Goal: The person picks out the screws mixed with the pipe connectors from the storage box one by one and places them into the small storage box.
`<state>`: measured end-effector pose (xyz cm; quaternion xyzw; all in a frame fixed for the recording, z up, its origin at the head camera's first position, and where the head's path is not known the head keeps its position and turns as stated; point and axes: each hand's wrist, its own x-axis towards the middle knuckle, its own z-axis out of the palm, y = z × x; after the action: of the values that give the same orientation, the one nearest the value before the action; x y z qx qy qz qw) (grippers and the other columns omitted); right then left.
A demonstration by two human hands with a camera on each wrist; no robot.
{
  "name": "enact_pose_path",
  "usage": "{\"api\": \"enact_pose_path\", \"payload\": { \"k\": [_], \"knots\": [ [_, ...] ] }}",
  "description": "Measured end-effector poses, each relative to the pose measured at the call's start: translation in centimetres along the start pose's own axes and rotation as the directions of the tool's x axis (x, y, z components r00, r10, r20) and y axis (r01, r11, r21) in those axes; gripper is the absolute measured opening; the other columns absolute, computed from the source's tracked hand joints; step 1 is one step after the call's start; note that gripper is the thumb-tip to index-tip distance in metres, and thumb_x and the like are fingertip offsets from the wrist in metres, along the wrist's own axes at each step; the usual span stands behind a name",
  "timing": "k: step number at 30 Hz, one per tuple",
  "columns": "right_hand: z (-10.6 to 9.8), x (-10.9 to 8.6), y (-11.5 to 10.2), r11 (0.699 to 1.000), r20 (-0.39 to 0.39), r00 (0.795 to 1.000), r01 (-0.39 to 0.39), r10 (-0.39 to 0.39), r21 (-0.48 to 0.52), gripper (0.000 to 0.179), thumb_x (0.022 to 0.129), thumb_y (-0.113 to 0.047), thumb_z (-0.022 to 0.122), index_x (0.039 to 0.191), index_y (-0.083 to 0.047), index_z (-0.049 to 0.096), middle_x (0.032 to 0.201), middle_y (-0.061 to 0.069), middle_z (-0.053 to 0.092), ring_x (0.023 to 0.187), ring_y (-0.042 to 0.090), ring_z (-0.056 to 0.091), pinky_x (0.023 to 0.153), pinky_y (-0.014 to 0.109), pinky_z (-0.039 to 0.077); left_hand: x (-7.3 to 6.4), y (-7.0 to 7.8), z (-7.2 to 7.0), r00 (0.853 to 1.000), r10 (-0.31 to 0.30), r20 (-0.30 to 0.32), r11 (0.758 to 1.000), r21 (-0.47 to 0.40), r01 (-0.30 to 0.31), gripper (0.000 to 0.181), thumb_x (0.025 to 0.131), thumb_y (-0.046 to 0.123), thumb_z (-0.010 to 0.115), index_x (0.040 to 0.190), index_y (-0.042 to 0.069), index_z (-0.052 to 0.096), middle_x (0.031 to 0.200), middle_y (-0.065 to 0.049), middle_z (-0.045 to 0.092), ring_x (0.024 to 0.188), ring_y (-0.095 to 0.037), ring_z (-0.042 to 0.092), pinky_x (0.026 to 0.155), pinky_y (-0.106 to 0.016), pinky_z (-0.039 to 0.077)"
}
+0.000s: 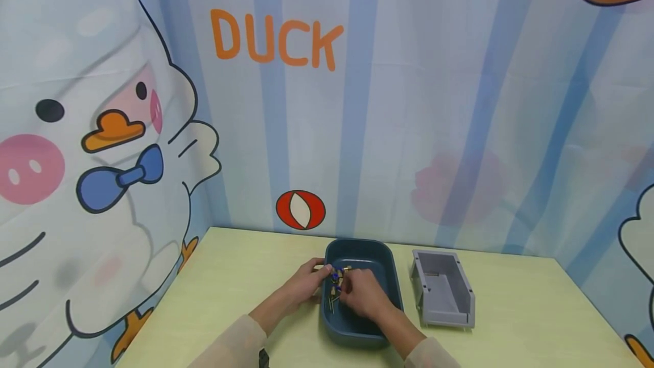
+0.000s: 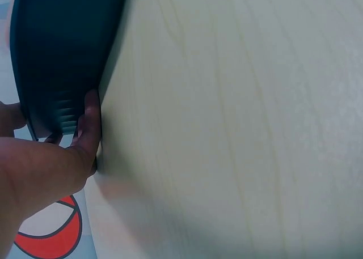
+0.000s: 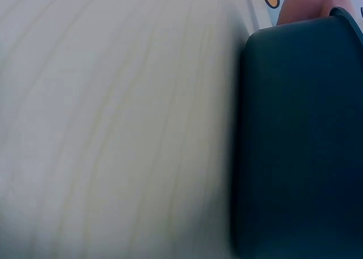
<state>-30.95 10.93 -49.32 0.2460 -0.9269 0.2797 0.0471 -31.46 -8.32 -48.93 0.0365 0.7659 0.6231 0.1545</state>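
A dark teal basin (image 1: 363, 337) stands on the table, its inside open to the head view. My left hand (image 1: 306, 281) grips its left side, the thumb over the rim and the fingers against the outer wall, as the left wrist view also shows. Small brass-coloured pieces with blue parts (image 1: 335, 278) lie along the basin's left inside, with thin pin-like pieces (image 1: 332, 303) below them. Over these pieces, my right hand (image 1: 364, 295) reaches in with bent fingers. Its fingertips are hidden, so I cannot tell whether they pinch a piece.
Right of the basin stands a grey plastic bin (image 1: 443, 288) with a small thin piece (image 1: 432, 274) inside. The pale wood-grain table (image 1: 521, 305) ends at a curtain (image 1: 388, 129) printed with ducks. A small dark object (image 1: 263, 358) shows below my left sleeve.
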Motion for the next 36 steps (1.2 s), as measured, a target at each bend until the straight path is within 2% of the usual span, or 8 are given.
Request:
{"api": "enact_pose_path", "payload": {
  "k": [7, 20, 36],
  "knots": [
    [0.0, 0.1, 0.3, 0.999, -0.036, 0.999, 0.026, -0.025, 0.019, 0.017, 0.082, -0.002, 0.079, 0.077, -0.013, 0.067, 0.07, -0.007, 0.061, 0.065, 0.009, 0.053, 0.06, 0.027, 0.047, 0.2, -0.1, 0.1, 1.0, -0.005, 0.0, 1.0, 0.0, 0.005, 0.058, 0.113, 0.037, 0.052, 0.158, 0.003, 0.041, 0.146, -0.023, 0.055, 0.132, -0.041, 0.058, 0.098, -0.057, 0.058],
    [-0.4, 0.1, 0.3, 0.996, -0.055, 0.996, 0.074, -0.071, 0.053, 0.019, 0.082, 0.002, 0.079, 0.077, -0.013, 0.068, 0.071, -0.006, 0.064, 0.065, 0.005, 0.055, 0.061, 0.025, 0.051, 0.1, -0.1, 0.1, 1.0, -0.003, 0.012, 1.0, -0.019, 0.003, 0.057, 0.113, 0.036, 0.052, 0.156, -0.001, 0.042, 0.146, -0.025, 0.055, 0.13, -0.039, 0.059, 0.097, -0.054, 0.059],
    [-4.2, 0.0, 0.2, 0.991, -0.017, 0.992, 0.126, -0.126, 0.045, 0.009, 0.088, -0.002, 0.078, 0.086, -0.01, 0.074, 0.081, -0.007, 0.068, 0.073, 0.005, 0.061, 0.067, 0.027, 0.056, 0.1, 0.1, 0.1, 1.0, 0.004, 0.01, 1.0, -0.011, -0.004, 0.058, 0.114, 0.036, 0.05, 0.155, -0.003, 0.041, 0.146, -0.027, 0.055, 0.133, -0.043, 0.056, 0.096, -0.054, 0.059]
  ]
}}
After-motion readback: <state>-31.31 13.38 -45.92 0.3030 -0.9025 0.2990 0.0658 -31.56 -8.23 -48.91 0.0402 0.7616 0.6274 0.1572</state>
